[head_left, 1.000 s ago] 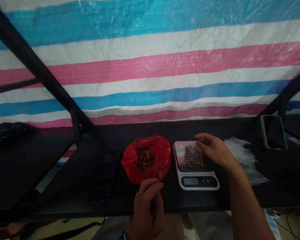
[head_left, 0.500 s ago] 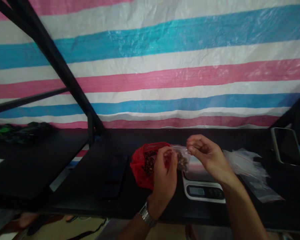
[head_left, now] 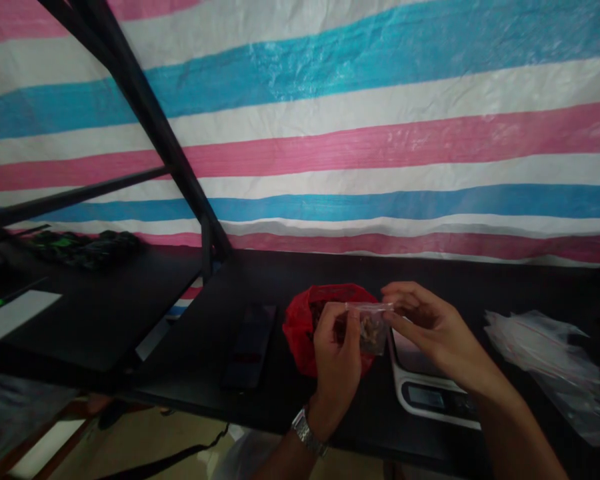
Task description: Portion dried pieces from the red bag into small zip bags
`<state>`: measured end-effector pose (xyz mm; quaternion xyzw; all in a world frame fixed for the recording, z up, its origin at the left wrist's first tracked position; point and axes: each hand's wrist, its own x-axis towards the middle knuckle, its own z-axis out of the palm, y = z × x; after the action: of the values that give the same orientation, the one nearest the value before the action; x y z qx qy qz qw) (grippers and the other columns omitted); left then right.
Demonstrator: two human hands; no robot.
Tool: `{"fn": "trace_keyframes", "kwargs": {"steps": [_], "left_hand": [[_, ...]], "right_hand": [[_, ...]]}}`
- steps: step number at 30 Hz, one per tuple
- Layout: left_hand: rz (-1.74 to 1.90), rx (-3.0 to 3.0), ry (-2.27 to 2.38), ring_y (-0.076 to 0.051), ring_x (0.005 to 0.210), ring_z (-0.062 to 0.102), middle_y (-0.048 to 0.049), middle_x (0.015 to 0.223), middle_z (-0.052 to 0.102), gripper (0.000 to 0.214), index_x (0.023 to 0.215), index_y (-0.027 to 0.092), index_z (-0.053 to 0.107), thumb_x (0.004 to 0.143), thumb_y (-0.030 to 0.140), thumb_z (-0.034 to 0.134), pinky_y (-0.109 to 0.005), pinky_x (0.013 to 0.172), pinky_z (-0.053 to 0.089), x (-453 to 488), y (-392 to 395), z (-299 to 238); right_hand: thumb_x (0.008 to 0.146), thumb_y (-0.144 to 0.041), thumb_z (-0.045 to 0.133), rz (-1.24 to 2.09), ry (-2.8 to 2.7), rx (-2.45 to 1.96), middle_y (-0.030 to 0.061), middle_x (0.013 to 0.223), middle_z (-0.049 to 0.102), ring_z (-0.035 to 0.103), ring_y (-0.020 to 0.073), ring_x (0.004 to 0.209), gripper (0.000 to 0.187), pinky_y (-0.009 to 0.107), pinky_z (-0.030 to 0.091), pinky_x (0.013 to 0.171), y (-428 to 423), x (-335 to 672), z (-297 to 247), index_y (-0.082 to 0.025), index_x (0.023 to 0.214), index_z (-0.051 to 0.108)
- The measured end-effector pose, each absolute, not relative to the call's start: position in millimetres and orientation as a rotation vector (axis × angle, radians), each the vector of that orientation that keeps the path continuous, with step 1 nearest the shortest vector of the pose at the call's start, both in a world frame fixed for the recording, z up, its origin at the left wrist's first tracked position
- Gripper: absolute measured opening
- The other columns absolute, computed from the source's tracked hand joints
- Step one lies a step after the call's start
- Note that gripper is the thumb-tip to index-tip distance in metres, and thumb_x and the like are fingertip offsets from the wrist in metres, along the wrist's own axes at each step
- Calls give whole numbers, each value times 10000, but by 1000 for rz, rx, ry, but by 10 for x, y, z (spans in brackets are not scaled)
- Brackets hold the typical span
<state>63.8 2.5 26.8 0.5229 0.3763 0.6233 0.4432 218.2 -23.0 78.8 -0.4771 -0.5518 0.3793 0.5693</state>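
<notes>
My left fingers (head_left: 351, 328) and right fingers (head_left: 406, 327) pinch, between them, a resealable bag (head_left: 373, 335): likely light, limp, best held along its top.

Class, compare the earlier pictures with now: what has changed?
The small filled bag has been lifted off the scale, leftward toward the red bag. The left hand has taken hold; the right hand pinches its top edge too. Scale, red bag, dark phone and loose clear bags stay put.
</notes>
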Motion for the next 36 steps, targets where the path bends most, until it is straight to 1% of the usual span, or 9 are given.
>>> {"fn": "trace_keyframes", "kwargs": {"steps": [5, 8, 11, 14, 17, 21, 26, 31, 36], "left_hand": [[1592, 1354, 932, -155, 770, 605, -10, 844, 632, 347, 878, 210, 645, 1029, 521, 627, -253, 700, 517, 591, 52, 248], [1663, 1431, 939, -152, 798, 620, -10, 867, 636, 306, 892, 213, 647, 1053, 470, 607, -254, 734, 528, 579, 44, 252], [1722, 1517, 939, -155, 839, 639, -15, 898, 654, 277, 902, 214, 658, 1070, 424, 592, -258, 769, 532, 564, 26, 246], [1733, 1607, 934, -163, 876, 657, -26, 928, 672, 252, 922, 216, 672, 1080, 389, 579, -272, 802, 537, 540, 6, 224], [1728, 1651, 935, -172, 908, 668, -39, 955, 684, 223, 956, 218, 679, 1086, 362, 569, -287, 830, 544, 519, -3, 201], [1761, 1610, 979, -164, 873, 665, -35, 947, 682, 227, 967, 214, 670, 1079, 390, 583, -270, 785, 543, 511, 14, 198], [1765, 1585, 974, -147, 846, 652, -21, 938, 671, 219, 956, 218, 672, 1082, 372, 580, -242, 751, 533, 507, 29, 222], [1746, 1611, 962, -151, 879, 650, -20, 946, 668, 174, 948, 219, 663, 1080, 296, 580, -249, 794, 526, 493, 16, 235], [1751, 1655, 930, -133, 896, 639, -1, 951, 665, 130, 966, 229, 664, 1071, 217, 588, -228, 811, 511, 504, 20, 236]], "right_hand": [[879, -427, 829, 868, -1286, -1100, 9, 908, 722, 686, 166, 831, 299, 271, 567, 764, -214, 2059, 814, -268, 1099, 703], [875, -392, 811, 850, -1291, -1116, 3, 881, 707, 661, 173, 799, 297, 283, 551, 742, -219, 2006, 858, -276, 1115, 679], [866, -319, 785, 775, -1284, -1107, -19, 820, 657, 613, 166, 758, 270, 278, 516, 725, -213, 1962, 869, -276, 1105, 667], [854, -271, 766, 739, -1254, -1068, -35, 791, 617, 575, 158, 732, 242, 266, 491, 699, -200, 1933, 846, -279, 1070, 658], [879, -273, 749, 787, -1267, -1075, -29, 824, 621, 593, 155, 748, 225, 258, 501, 696, -195, 1927, 810, -280, 1088, 668], [901, -302, 767, 922, -1275, -1060, -15, 907, 670, 667, 162, 839, 319, 259, 548, 751, -195, 1936, 768, -282, 1201, 659], [880, -296, 794, 954, -1254, -1054, -19, 902, 691, 693, 166, 860, 362, 270, 572, 786, -185, 1925, 770, -285, 1212, 651], [858, -274, 797, 879, -1244, -1093, -16, 887, 685, 665, 166, 831, 332, 282, 553, 771, -179, 1908, 790, -273, 1167, 676], [830, -205, 795, 831, -1222, -1075, -40, 838, 653, 605, 149, 777, 348, 278, 507, 741, -187, 1903, 793, -275, 1152, 683]]}}
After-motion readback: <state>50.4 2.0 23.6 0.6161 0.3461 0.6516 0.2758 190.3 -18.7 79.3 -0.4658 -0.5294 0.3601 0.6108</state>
